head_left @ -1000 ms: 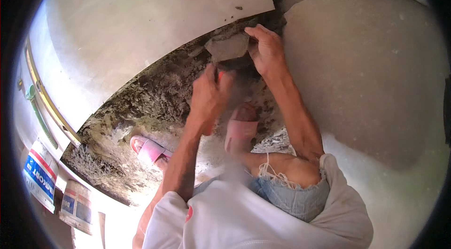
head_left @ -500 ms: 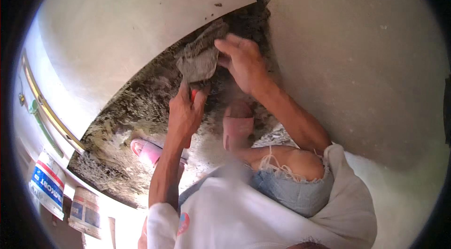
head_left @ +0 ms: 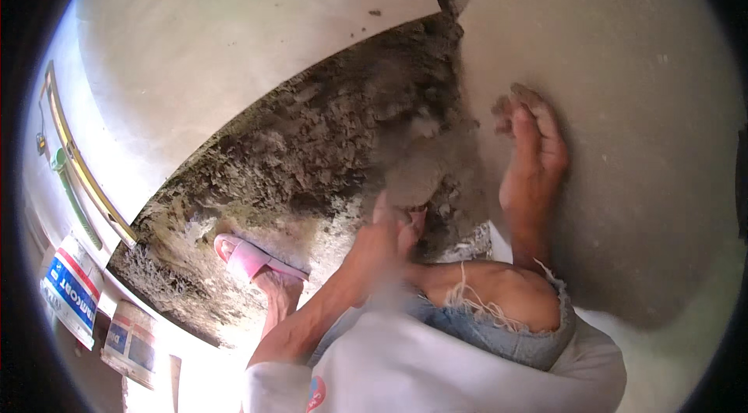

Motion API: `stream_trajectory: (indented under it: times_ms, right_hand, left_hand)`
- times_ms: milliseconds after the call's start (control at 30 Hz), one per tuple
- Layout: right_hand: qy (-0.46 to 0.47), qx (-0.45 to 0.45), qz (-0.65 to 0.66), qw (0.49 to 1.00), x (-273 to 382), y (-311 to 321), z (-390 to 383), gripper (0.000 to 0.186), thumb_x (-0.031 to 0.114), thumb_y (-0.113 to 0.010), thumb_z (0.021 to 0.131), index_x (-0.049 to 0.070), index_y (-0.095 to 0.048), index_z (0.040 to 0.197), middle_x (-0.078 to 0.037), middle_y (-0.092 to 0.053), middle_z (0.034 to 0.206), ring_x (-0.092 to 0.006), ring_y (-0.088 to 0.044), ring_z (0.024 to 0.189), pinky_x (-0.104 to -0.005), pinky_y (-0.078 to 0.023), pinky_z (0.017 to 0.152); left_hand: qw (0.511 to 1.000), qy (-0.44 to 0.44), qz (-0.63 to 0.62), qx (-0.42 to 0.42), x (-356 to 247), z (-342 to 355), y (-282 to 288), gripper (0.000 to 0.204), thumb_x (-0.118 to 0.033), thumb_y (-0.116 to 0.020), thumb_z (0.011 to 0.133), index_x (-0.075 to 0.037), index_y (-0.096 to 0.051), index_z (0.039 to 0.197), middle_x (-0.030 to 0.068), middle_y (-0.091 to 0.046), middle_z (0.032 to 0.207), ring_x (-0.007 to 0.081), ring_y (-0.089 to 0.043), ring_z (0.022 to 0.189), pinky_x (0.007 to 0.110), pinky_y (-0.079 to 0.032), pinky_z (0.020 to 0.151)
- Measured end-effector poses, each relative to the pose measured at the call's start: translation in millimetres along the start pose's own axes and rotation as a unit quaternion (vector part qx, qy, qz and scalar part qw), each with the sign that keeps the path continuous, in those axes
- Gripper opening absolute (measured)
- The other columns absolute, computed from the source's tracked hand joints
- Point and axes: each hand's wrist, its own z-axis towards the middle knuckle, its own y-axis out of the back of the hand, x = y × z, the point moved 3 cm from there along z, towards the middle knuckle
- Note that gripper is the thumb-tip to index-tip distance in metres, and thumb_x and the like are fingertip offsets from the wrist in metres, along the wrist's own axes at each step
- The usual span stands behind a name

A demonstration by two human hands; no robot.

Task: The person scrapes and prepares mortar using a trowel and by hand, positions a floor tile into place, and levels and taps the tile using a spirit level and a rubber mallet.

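We find a blurred trowel (head_left: 415, 181) over dark, lumpy mortar (head_left: 284, 148); it seems stiff, light, best gripped by its handle. The left hand (head_left: 384, 238) wraps its near end, forearm slanting inward. The right hand (head_left: 536, 150) is over a smooth grey surface (head_left: 623, 179), fingers half curled; we cannot tell if they hold anything.
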Motion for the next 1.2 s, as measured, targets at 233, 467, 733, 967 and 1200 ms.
stream_trajectory:
  times_ms: [233, 467, 733, 967, 1200]
  right_hand:
    - [-0.029, 0.061, 0.148, 0.987, -39.0, -51.9, 29.6, 0.031, 0.018, -0.053, 0.096, -0.006, -0.057, 0.116, -0.009, -0.062, 0.107, -0.017, -0.058, 0.098, -0.0295, -0.046, 0.089]
    - [-0.157, 0.173, 0.311, 0.921, -57.5, -99.2, 65.4, 0.034, 0.015, -0.064, 0.087, -0.005, -0.057, 0.114, -0.009, -0.061, 0.101, -0.016, -0.057, 0.095, -0.029, -0.047, 0.087]
    - [-0.186, 0.146, 0.386, 0.891, -68.7, -117.0, 78.7, 0.016, 0.01, -0.067, 0.079, 0.001, -0.062, 0.091, -0.005, -0.061, 0.09, -0.0155, -0.055, 0.087, -0.0311, -0.046, 0.081]
    - [-0.2, 0.145, 0.413, 0.877, -58.1, -120.9, 72.0, 0.01, 0.011, -0.065, 0.078, 0.004, -0.06, 0.082, -0.003, -0.056, 0.084, -0.0151, -0.053, 0.085, -0.0312, -0.043, 0.082]
    - [-0.24, 0.118, 0.427, 0.864, -63.8, -120.6, 78.9, 0.02, 0.005, -0.063, 0.08, 0.002, -0.062, 0.1, -0.003, -0.058, 0.098, -0.0165, -0.055, 0.094, -0.0313, -0.046, 0.089]
  left_hand:
    - [0.988, -0.067, 0.063, -0.122, -48.4, 49.0, 45.8, 0.029, -0.024, -0.052, 0.093, 0.005, -0.05, 0.097, 0.0307, -0.058, 0.084, 0.0482, -0.059, 0.082, 0.05, -0.046, 0.071]
    - [0.984, -0.026, 0.12, -0.13, -37.8, 84.5, 54.9, 0.037, -0.032, -0.052, 0.093, 0.004, -0.053, 0.095, 0.0273, -0.058, 0.082, 0.0468, -0.059, 0.08, 0.049, -0.046, 0.073]
    - [0.985, -0.003, 0.046, -0.164, -51.1, 100.5, 65.2, 0.042, -0.031, -0.056, 0.089, 0.011, -0.054, 0.088, 0.0346, -0.06, 0.083, 0.0495, -0.06, 0.088, 0.05, -0.047, 0.077]
    - [0.977, -0.043, 0.057, -0.199, -42.1, 99.5, 63.6, 0.039, -0.03, -0.057, 0.088, 0.009, -0.056, 0.091, 0.032, -0.061, 0.082, 0.0486, -0.06, 0.085, 0.049, -0.047, 0.074]
    - [0.977, -0.054, 0.06, -0.196, -47.7, 101.0, 68.6, 0.037, -0.029, -0.057, 0.088, 0.007, -0.056, 0.095, 0.0307, -0.061, 0.083, 0.049, -0.06, 0.084, 0.049, -0.047, 0.073]
